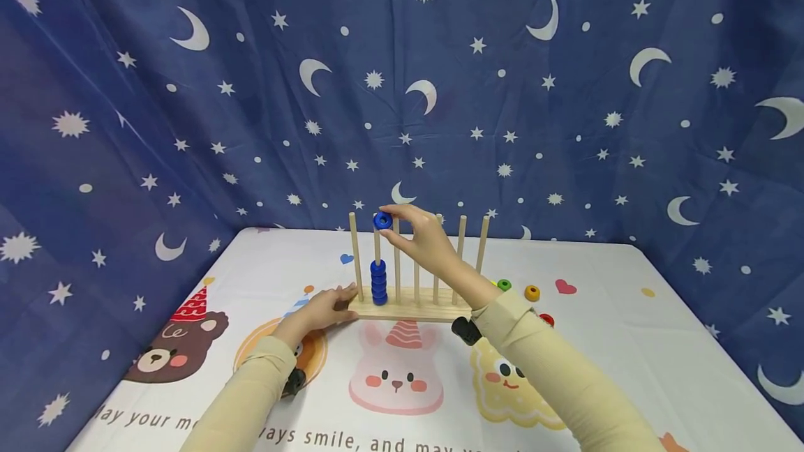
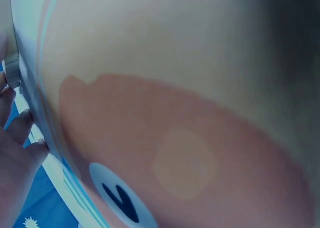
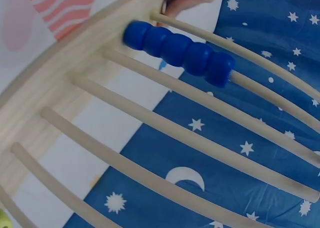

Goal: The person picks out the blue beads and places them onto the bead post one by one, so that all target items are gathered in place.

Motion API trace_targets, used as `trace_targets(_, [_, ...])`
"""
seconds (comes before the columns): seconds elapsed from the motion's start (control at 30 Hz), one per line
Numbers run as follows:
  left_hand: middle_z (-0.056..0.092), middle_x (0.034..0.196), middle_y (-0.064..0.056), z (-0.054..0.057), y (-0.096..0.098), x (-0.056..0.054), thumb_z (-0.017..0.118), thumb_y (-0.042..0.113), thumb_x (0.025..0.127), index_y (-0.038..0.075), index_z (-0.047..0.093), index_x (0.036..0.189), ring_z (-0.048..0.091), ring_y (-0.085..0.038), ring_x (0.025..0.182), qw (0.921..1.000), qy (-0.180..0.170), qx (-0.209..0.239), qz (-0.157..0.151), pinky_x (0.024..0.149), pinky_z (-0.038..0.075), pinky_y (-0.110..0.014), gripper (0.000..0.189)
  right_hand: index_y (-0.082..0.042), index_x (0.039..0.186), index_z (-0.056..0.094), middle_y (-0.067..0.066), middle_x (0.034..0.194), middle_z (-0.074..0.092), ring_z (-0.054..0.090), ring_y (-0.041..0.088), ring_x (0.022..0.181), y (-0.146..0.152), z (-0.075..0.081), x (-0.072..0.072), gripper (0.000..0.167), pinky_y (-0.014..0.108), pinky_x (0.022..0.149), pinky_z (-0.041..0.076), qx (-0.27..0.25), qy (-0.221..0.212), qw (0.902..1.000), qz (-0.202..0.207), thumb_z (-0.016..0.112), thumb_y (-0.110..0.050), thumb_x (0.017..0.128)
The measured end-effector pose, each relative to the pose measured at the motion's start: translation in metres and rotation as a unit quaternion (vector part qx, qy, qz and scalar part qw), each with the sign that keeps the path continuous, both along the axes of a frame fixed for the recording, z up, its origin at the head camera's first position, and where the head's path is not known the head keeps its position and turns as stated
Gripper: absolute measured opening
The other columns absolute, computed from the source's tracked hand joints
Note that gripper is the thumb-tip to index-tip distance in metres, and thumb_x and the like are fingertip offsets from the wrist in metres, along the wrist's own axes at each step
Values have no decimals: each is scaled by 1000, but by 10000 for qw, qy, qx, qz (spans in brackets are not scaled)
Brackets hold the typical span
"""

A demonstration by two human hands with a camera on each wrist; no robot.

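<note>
Between thumb and fingers, my right hand (image 1: 423,236) pinches a blue bead (image 1: 382,220), its hole facing the head camera. That bead is right at the top of the second peg from the left on a wooden peg rack (image 1: 408,309). Several blue beads (image 1: 379,282) are stacked low on this same peg; they also show in the right wrist view as a blue stack (image 3: 182,52). At the rack's left end, my left hand (image 1: 326,307) grips the base, thumb in front. Its fingers (image 2: 20,128) appear at the left edge of the left wrist view.
Right of the rack lie loose beads: a green one (image 1: 504,284), an orange one (image 1: 532,293) and a red one (image 1: 547,319), with a bit of yellow beside the green. The other pegs (image 1: 482,246) stand bare. A patterned white cloth (image 1: 603,340) covers the table; a blue curtain (image 1: 565,180) hangs behind.
</note>
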State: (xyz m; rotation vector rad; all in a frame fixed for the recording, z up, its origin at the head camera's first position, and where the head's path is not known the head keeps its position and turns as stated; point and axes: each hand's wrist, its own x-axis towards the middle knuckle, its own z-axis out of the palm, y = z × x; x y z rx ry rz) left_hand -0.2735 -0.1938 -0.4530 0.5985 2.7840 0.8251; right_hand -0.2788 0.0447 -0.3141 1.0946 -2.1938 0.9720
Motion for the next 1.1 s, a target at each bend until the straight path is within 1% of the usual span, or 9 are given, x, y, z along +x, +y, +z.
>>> trace_targets(0.13, [37,146,-20,2,0,3,66,23,88,-2,46,136,29,-49,135,10000,58,15,61,111,24,-60,59,2,118,61,15,110,67,65,24,98,-4,8,-5,35,36,89,54,48,-133,9999,-78,68,-10,86])
trace_targets(0.37, [37,146,-21,0,0,5,65,25,88,-1,42,139,28,-48,136,9999,17,36,141,111,24,-60,62,2,121,60,16,112,67,67,24,98,-8,14,-15,38,34,90,54,117,-683,9975,-128,66,-15,88])
trace_targets(0.5, [36,146,-21,2,0,5,65,25,89,-1,42,139,28,-48,136,9999,5,7,123,111,23,-60,62,2,121,60,16,110,69,68,25,97,-10,18,-20,36,33,88,55,163,-923,9956,-61,65,-15,89])
trace_targets(0.63, [36,147,-21,4,0,3,65,24,89,-2,43,139,29,-48,135,9999,53,-32,82,112,24,-59,60,2,120,60,15,109,69,68,24,98,-12,23,-25,33,35,89,55,222,-1258,9918,63,63,-14,90])
trace_targets(0.77, [35,147,-20,4,1,3,65,25,89,-1,43,139,29,-47,136,10000,13,-20,91,112,24,-58,61,0,120,60,14,108,69,67,23,98,-14,23,-27,33,35,91,54,371,-1549,9872,30,62,-15,91])
trace_targets(0.83, [36,147,-21,3,2,3,65,25,89,-2,43,139,29,-47,136,10000,-16,2,89,112,23,-58,61,0,120,60,13,108,69,66,23,98,-15,21,-26,33,36,91,54,417,-1603,9862,-7,62,-15,91])
trace_targets(0.93, [37,146,-21,1,2,3,65,25,88,-2,42,139,29,-47,135,9999,-26,-1,116,112,24,-58,62,0,120,60,14,108,69,66,23,97,-15,20,-25,32,39,92,53,445,-1559,9868,-15,62,-15,91])
trace_targets(1.1, [37,146,-20,0,2,1,65,25,88,0,43,139,29,-47,136,9999,-54,4,153,112,24,-58,61,-1,119,60,13,107,69,66,23,97,-14,19,-25,32,38,91,53,489,-1465,9880,-72,63,-16,91])
